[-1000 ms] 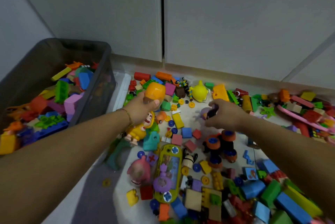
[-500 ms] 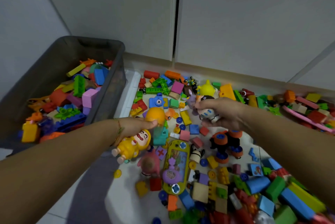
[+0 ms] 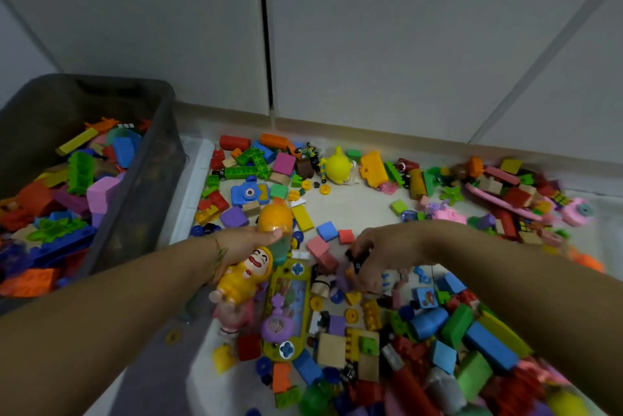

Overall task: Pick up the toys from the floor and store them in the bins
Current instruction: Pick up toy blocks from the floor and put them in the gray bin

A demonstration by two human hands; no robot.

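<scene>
Fingers of my left hand gripped an orange egg and doll; my right hand curled round small toys. Both needed lifting clear over the bin.

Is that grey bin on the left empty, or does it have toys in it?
Partly full: the bin holds a heap of coloured blocks, and its walls rise above them.

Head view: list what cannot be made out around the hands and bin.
1) Right hand, its small toys: head view, its curled fingers cover them; only dark and white bits show.
2) Grey bin: head view, frame's left edge cuts it off; left forearm hides its near end.
3) Bottom-right blocks: head view, blurred.
</scene>
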